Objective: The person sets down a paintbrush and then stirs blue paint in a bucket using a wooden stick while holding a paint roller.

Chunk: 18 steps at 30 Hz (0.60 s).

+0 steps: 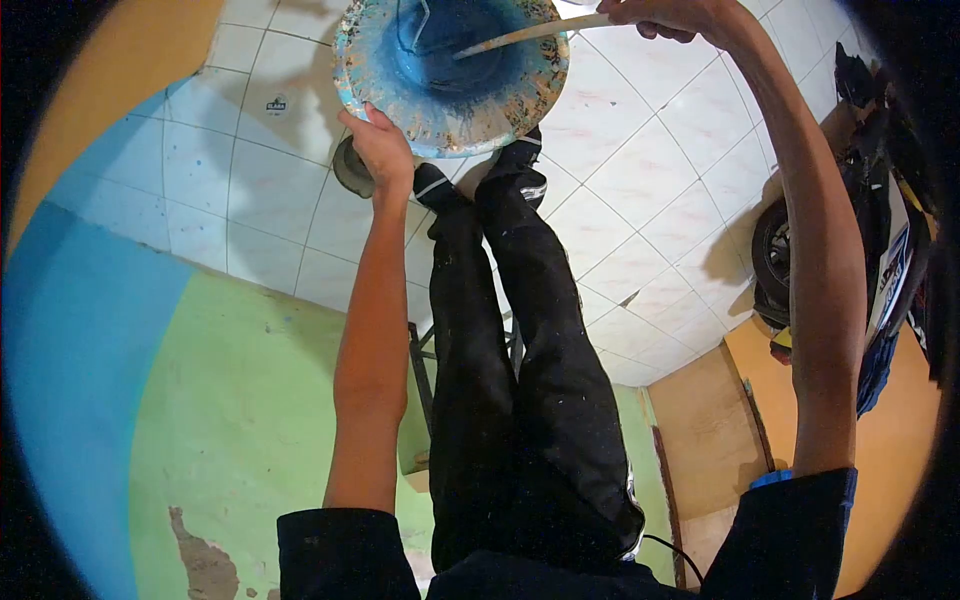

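Note:
A wide round basin (480,125), its rim spattered with paint, is at the top centre with blue liquid inside. My left hand (382,150) grips the basin's lower left rim. In my right hand (670,15), at the upper right, is the end of a pale wooden stick (535,33). The stick slants down to the left, and its tip reaches into the blue liquid. A thin bent wire (422,20) also shows inside the basin. The basin hides part of my feet.
White floor tiles (640,180) surround the basin. A round dark-rimmed object (350,168) lies beside my left hand. At the right stands a vehicle with a black wheel (772,250). Dark metal legs (420,370) show behind my legs. A green wall (250,400) is at lower left.

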Tool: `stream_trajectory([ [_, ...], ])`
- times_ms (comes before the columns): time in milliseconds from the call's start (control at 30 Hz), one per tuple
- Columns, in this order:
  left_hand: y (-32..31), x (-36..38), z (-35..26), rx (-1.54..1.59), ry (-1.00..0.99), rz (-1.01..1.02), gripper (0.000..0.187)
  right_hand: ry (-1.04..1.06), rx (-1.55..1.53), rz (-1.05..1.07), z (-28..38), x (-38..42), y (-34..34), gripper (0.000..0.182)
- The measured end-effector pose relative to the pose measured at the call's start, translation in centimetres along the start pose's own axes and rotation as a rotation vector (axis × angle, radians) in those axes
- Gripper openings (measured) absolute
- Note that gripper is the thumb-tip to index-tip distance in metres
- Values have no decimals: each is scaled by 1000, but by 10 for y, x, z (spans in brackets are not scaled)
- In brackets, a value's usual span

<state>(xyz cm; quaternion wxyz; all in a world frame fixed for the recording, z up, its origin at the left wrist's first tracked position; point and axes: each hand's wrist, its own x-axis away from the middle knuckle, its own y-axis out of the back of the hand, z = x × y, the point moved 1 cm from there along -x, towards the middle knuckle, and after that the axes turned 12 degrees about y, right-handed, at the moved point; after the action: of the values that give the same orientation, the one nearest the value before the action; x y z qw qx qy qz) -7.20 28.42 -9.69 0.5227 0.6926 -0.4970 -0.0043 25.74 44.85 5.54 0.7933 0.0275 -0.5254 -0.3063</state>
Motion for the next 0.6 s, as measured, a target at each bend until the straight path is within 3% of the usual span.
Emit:
stream_trajectory([
  [600, -1, 3, 0, 59, -50, -17, 35, -3, -94, -27, -14, -9, 2, 18],
])
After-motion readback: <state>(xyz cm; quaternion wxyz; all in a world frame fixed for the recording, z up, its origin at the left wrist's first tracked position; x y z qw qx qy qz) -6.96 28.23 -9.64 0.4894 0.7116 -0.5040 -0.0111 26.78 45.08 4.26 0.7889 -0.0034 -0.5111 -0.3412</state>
